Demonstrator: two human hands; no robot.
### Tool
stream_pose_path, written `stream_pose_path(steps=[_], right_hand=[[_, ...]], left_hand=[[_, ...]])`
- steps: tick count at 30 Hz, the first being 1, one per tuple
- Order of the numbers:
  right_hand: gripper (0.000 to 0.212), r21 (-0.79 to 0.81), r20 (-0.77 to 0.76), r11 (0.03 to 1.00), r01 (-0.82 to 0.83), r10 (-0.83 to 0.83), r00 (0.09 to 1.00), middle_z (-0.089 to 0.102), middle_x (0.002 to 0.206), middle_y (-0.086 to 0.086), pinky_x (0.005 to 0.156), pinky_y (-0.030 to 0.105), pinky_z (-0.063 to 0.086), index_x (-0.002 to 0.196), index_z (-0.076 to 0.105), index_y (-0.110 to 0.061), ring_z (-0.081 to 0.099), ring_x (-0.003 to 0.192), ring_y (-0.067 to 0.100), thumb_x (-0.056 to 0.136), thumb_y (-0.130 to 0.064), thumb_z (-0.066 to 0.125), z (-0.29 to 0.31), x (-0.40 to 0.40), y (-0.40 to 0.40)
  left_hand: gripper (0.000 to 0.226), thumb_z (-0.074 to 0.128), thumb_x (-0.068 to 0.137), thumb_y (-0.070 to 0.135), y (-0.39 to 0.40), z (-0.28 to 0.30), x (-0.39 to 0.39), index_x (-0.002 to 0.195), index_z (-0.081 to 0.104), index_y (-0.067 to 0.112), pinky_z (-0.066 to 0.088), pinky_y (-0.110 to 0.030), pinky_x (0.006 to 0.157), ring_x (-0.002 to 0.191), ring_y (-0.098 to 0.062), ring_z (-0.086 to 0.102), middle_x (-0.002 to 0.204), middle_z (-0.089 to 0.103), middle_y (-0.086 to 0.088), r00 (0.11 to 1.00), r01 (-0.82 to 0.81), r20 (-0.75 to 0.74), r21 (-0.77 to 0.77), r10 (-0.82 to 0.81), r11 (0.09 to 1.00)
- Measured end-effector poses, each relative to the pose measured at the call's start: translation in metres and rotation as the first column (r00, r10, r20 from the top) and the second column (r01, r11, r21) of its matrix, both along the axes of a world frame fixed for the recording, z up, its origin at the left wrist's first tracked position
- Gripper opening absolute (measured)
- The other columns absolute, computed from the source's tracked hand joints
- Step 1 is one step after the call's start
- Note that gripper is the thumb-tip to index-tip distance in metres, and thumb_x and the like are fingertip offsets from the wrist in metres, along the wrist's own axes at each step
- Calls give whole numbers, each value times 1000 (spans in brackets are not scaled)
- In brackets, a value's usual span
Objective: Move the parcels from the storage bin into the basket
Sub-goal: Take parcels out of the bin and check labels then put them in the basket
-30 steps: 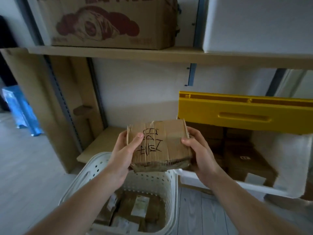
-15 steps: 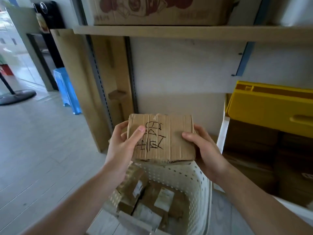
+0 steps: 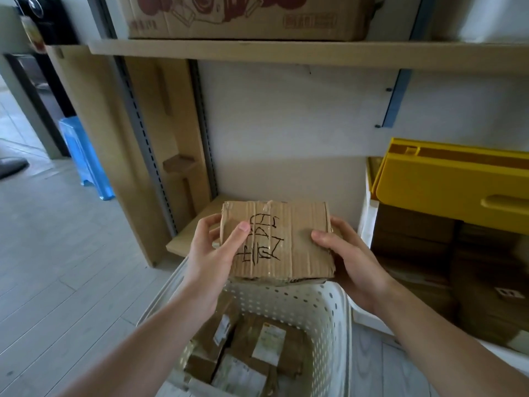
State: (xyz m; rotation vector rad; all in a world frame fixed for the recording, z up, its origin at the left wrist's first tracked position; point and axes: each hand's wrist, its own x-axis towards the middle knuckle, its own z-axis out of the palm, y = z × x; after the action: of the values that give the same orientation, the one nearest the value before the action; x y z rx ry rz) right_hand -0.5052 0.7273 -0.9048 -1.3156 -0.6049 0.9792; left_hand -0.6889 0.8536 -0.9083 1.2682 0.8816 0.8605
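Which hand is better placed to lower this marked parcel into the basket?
Neither alone: left hand and right hand grip opposite ends of the parcel above the basket, so lowering with both looks steadiest.

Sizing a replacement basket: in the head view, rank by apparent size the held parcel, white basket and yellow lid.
1. white basket
2. yellow lid, cropped, so unsure against the basket
3. held parcel, nearest the camera
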Motion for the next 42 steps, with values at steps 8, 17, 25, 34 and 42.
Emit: stream_pose_path(steps=[8,17,25,34,42], right_hand=[[44,106,-16,994,39,-38,999,68,124,3,83,42,57,128,63,-28,66,112,22,86,-41,65,0,0,6],[29,128,-130,992,-3,20,991,67,129,2,96,64,52,127,62,-35,66,118,29,107,-34,40,4,-17,17],[27,157,-10,975,-156,160,987,65,131,1,99,67,49,125,58,-35,62,123,33,99,-31,55,0,-32,9],[20,23,198,994,-104,98,975,66,125,-13,89,46,57,120,60,-30,67,110,14,106,-22,48,4,-32,2],[52,-41,156,997,-60,66,986,63,131,-7,78,29,58,134,52,-33,69,106,8,86,-44,69,5,-28,-2]], left_hand=[[30,55,100,44,-2,-1,8,127,43,51,59,-47,85,97,-20,68,119,62,1,988,-51,-147,8,52,999],[102,72,49,84,-18,1,9,136,25,60,58,-41,88,101,-19,71,130,58,3,972,218,-80,-52,-221,975],[130,79,42,84,-16,2,4,151,12,58,43,-55,110,122,-15,60,140,54,11,936,352,-8,-12,-353,936],[34,47,96,50,-26,2,6,116,23,65,45,-10,75,87,23,61,111,55,28,934,357,34,-19,-357,934],[66,61,87,53,-19,-2,5,145,36,34,58,-34,88,111,-9,69,131,64,-2,914,381,162,-32,-371,924]])
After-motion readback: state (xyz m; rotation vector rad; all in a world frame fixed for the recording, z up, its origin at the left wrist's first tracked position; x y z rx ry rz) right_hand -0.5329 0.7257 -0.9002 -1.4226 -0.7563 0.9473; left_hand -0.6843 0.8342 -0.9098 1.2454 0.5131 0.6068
